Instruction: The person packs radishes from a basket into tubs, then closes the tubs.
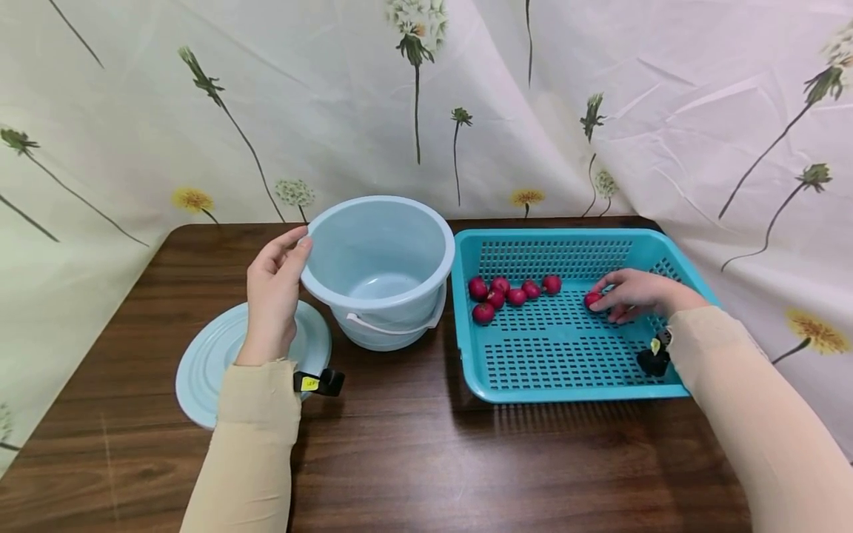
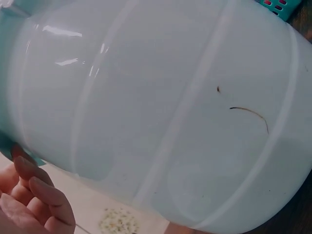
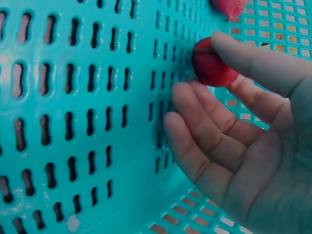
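In the head view my left hand [image 1: 276, 285] grips the rim of a light blue bucket [image 1: 383, 322], thumb on one side and fingers on the other. The inside of the bucket is bare, and its white handle [image 1: 393, 328] hangs down at the front. Inside a turquoise basket [image 1: 533, 392], my right hand [image 1: 636, 291] pinches a radish [image 1: 591, 299] between thumb and index finger. The right wrist view shows this round red radish [image 3: 209, 63] close up, the other fingers loosely curled below it. Several more radishes [image 1: 496, 298] lie at the basket's left.
A light blue lid [image 1: 200, 370] lies flat on the dark wooden table [image 1: 413, 459], partly behind my left forearm. Behind the table hangs a white cloth [image 1: 320, 96] printed with dandelions. The bucket stands close beside the basket's left wall.
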Demonstrator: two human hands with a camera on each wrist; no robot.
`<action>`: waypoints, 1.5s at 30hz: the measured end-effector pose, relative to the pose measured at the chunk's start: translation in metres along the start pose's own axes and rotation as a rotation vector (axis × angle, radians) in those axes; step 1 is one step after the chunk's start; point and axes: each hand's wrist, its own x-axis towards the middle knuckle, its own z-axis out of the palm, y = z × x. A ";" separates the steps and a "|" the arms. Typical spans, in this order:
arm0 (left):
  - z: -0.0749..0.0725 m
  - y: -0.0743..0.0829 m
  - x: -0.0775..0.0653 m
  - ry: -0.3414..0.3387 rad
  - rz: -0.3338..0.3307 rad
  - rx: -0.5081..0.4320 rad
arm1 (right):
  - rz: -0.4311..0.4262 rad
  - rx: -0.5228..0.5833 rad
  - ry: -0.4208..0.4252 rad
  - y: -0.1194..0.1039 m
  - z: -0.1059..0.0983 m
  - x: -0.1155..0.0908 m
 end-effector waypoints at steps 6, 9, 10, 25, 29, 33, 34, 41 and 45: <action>0.001 0.000 0.001 0.001 -0.004 -0.030 | -0.045 -0.020 -0.010 -0.004 0.000 -0.005; 0.001 0.000 0.001 -0.001 -0.004 -0.042 | -0.063 0.013 0.007 -0.005 -0.001 -0.006; 0.001 -0.001 0.001 -0.001 -0.005 -0.043 | -0.070 0.026 0.019 -0.005 -0.001 -0.007; 0.000 -0.003 0.002 0.006 -0.013 -0.049 | -0.227 0.174 0.069 -0.020 -0.005 -0.019; 0.000 -0.003 0.002 -0.001 -0.018 -0.052 | -0.266 0.200 0.058 -0.026 -0.007 -0.023; 0.001 -0.002 0.003 0.003 -0.027 -0.065 | -0.303 0.213 0.086 -0.034 -0.007 -0.028; 0.001 -0.002 0.003 0.006 -0.028 -0.067 | -0.313 0.219 0.098 -0.036 -0.007 -0.029; 0.001 -0.001 0.003 0.017 -0.045 -0.068 | -0.368 0.259 0.143 -0.056 -0.001 -0.037; 0.001 -0.001 0.002 0.015 -0.044 -0.070 | -0.384 0.235 0.149 -0.072 0.004 -0.042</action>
